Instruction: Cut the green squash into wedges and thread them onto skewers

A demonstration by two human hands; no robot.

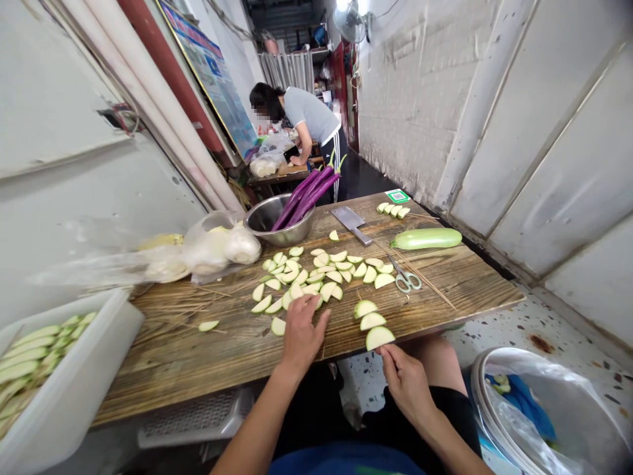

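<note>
My right hand [406, 386] is closed, fingertips and thumb pinching the near end of a thin bamboo skewer. Threaded along it are three half-round zucchini slices [380, 338], pale inside with green skin; most of the stick is hidden by them. My left hand [302, 336] reaches over the near edge of a spread of loose zucchini slices [329, 269]. Its thumb stands apart from the fingers, and the fingertips rest at the slices with no piece visibly gripped. Both hands are at the front edge of the wooden table [198, 369].
A cleaver [352, 223], scissors [406, 280] and whole zucchini [426, 238] lie to the right. Purple eggplants [309, 194] lean in a metal bowl [262, 221]. At left stands a white bin [93, 369] of skewered slices; at right, a lined bucket [558, 382]. Behind, a person [311, 115] bends over another table.
</note>
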